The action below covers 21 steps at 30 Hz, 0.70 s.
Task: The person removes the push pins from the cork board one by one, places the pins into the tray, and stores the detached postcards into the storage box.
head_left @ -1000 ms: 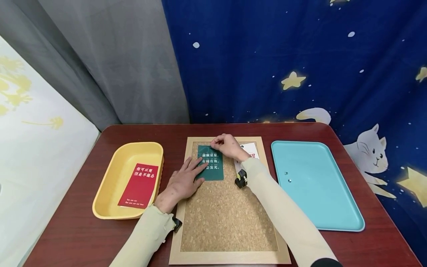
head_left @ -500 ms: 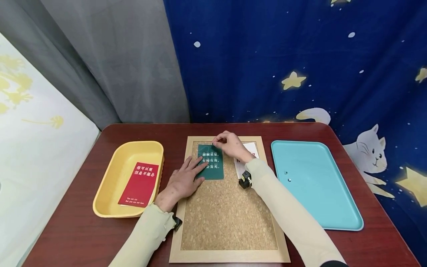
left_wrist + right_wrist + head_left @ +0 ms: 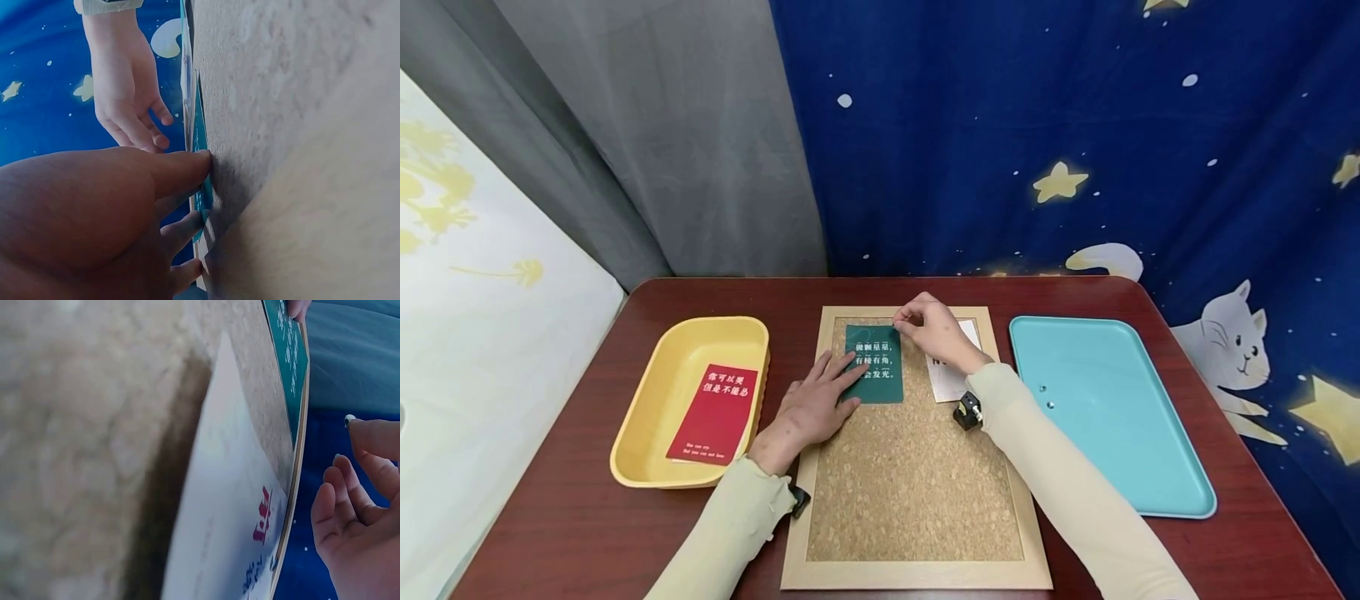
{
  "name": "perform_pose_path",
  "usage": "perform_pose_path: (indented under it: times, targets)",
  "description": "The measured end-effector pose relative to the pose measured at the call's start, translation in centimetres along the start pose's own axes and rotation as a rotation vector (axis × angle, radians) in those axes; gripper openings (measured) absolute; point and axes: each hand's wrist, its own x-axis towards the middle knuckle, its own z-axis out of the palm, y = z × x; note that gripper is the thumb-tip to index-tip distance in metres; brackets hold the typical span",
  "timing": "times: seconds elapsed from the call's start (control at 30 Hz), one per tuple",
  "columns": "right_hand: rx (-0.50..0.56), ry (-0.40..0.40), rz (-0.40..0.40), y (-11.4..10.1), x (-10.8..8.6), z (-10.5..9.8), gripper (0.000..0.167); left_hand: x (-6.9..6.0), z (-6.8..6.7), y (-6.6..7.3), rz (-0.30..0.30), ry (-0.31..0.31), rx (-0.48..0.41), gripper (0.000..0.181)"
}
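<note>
A dark green card [image 3: 880, 358] with white writing lies on the framed cork board [image 3: 917, 492]. My left hand [image 3: 812, 408] rests on its left part, fingers straight and spread, covering some of the writing. Above the card's upper right corner, my right hand [image 3: 936, 333] pinches a small shiny thumbtack [image 3: 349, 420] between thumb and forefinger; its other fingers are loosely bent. A white card [image 3: 947, 379] with red and dark print is on the board's right side, partly hidden by the right hand; its lower end lifts off the cork in the right wrist view.
Left of the board stands a yellow bin [image 3: 643, 417] with a red card [image 3: 715, 412] in it. To the right is a blue tray [image 3: 1127, 417] bearing two small shiny tacks [image 3: 1050, 405]. Curtains [image 3: 962, 150] hang behind the dark red table [image 3: 550, 500].
My right hand has shifted right along the green card's top edge to its upper right corner, covering more of the white card. The left hand has stayed in place.
</note>
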Motion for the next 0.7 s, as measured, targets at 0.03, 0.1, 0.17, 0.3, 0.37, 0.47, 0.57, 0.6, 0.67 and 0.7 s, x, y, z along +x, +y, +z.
perform_pose_path:
  times: [0.03,0.1,0.17,0.3,0.37,0.47,0.57,0.6,0.67,0.7]
  targets:
    - [-0.004,0.006,-0.004,0.0,-0.1,-0.2,0.013,0.0,0.0,0.0,0.001,0.001,0.000,0.058]
    - [-0.011,0.019,-0.014,0.0,-0.3,-0.4,0.012,0.1,0.0,0.0,0.003,0.004,0.001,0.058]
    - [-0.018,0.027,-0.018,0.1,-0.5,-0.6,0.011,0.1,-0.1,0.0,0.004,0.005,0.002,0.058]
    - [-0.015,0.029,0.000,0.3,-1.0,-0.9,0.012,0.1,-0.1,0.0,0.004,0.006,0.001,0.058]
    - [-0.017,0.029,0.010,0.5,-1.2,-1.1,0.013,0.1,-0.1,0.0,0.002,0.005,-0.003,0.058]
    - [-0.035,0.040,0.020,0.8,-1.6,-1.4,0.013,0.0,-0.1,0.0,0.000,0.006,-0.010,0.058]
    - [-0.048,0.049,0.028,1.2,-1.9,-1.7,0.012,-0.1,0.0,0.0,0.001,0.006,-0.017,0.058]
    - [-0.047,0.052,0.031,1.3,-2.0,-1.9,0.012,-0.1,0.0,0.0,0.002,0.007,-0.018,0.058]
    - [-0.044,0.058,0.039,1.6,-2.2,-2.1,0.012,-0.1,0.0,0.0,0.004,0.007,-0.020,0.058]
    - [-0.042,0.060,0.042,1.8,-2.3,-2.2,0.012,-0.1,0.0,0.0,0.006,0.007,-0.019,0.058]
